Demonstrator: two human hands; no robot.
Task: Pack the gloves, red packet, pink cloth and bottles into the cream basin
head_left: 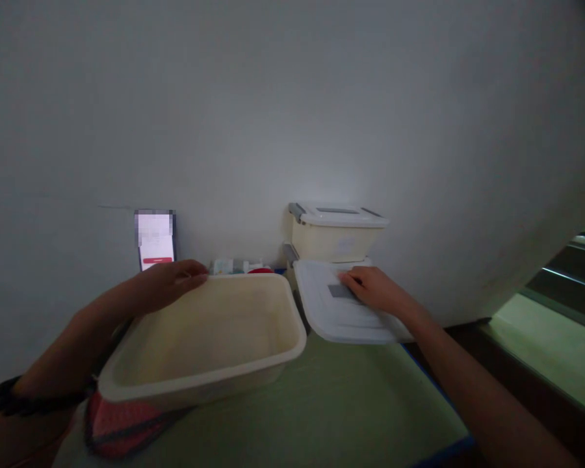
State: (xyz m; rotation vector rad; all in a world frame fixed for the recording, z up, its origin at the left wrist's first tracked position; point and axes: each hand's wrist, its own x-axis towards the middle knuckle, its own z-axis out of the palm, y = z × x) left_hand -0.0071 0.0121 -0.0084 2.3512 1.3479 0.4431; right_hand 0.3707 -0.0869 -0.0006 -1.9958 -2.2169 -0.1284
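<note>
Over the green bench (351,406), I best steady the cream bin (214,341), left hand (168,284) with fingers curled at its rim, and level the white lid (319,309) beside it, right hand (377,289) with fingers bent at the grey handle (340,292), though I cannot tell whether either pinches.

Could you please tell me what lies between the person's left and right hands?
In the head view, the open cream plastic bin and part of the white lid show between the left hand and right hand.
</note>
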